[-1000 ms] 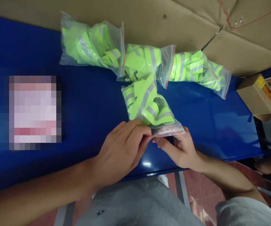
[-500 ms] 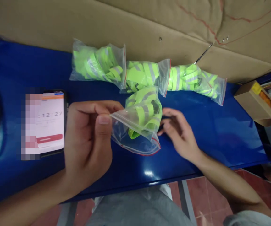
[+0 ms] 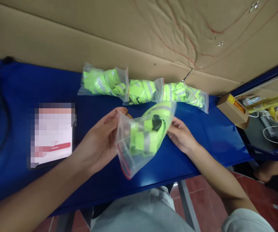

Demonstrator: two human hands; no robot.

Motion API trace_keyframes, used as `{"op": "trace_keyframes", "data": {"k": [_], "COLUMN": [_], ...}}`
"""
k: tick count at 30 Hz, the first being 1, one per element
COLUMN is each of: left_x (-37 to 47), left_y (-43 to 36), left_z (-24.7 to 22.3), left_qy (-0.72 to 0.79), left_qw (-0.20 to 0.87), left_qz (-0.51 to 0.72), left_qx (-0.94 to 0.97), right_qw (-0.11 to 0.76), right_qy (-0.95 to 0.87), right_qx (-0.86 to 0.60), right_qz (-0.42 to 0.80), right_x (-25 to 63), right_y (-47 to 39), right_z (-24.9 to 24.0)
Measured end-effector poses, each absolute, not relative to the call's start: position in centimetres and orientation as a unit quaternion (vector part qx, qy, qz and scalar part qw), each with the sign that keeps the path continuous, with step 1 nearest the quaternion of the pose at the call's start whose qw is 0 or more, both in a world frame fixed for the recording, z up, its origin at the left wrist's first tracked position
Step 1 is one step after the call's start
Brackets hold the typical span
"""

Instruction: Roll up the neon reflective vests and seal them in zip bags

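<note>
A clear zip bag [image 3: 146, 137] with neon yellow-green reflective straps inside hangs between my hands above the blue table [image 3: 93, 180]. My left hand [image 3: 106, 138] pinches the bag at its left side, near the red-edged mouth, which points down toward me. At the bag's right side, my right hand [image 3: 181, 133] has its fingers closed on the plastic, partly hidden behind it. Behind them lies a row of similar filled bags: one at the left [image 3: 104, 82], one in the middle [image 3: 142, 90] and more at the right [image 3: 184, 93].
A phone [image 3: 53, 138], partly pixelated, lies at the left, with a black cable [image 3: 3, 100] beyond it. Brown paper [image 3: 81, 38] covers the back wall. A small cardboard box [image 3: 233, 111] stands at the right end. Another person's arm [image 3: 269, 169] shows at the far right.
The bag has turned so its mouth tips down and left. My right hand has closed on its side. The view has shifted, showing more of the wall and the shelf on the right.
</note>
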State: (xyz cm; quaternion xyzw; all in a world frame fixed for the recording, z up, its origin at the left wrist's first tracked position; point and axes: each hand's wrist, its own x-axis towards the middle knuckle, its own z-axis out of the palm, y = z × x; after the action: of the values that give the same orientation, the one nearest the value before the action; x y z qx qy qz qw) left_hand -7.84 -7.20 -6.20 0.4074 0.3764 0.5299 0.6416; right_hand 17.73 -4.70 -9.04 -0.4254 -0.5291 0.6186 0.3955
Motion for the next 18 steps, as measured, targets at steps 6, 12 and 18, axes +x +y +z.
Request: {"op": "trace_keyframes", "data": {"k": [6, 12, 18], "left_x": [-7.8, -8.3, -8.4], "left_y": [-7.3, -6.5, -5.2], "left_z": [-7.0, -8.7, -8.5], "left_qy": [0.354, 0.42, 0.447], "left_qw": [0.744, 0.711, 0.644], "left_qz": [0.505, 0.518, 0.582], "left_qx": [0.258, 0.223, 0.217], "right_qw": [0.448, 0.488, 0.452], "right_qy": [-0.669, -0.72, -0.797], "right_qx": [-0.388, -0.37, -0.379], "right_qz": [0.448, 0.326, 0.133], "right_x": [18.6, 18.9, 18.6], "right_y": [-3.3, -4.1, -3.8], "right_z": [-7.9, -4.7, 1.8]}}
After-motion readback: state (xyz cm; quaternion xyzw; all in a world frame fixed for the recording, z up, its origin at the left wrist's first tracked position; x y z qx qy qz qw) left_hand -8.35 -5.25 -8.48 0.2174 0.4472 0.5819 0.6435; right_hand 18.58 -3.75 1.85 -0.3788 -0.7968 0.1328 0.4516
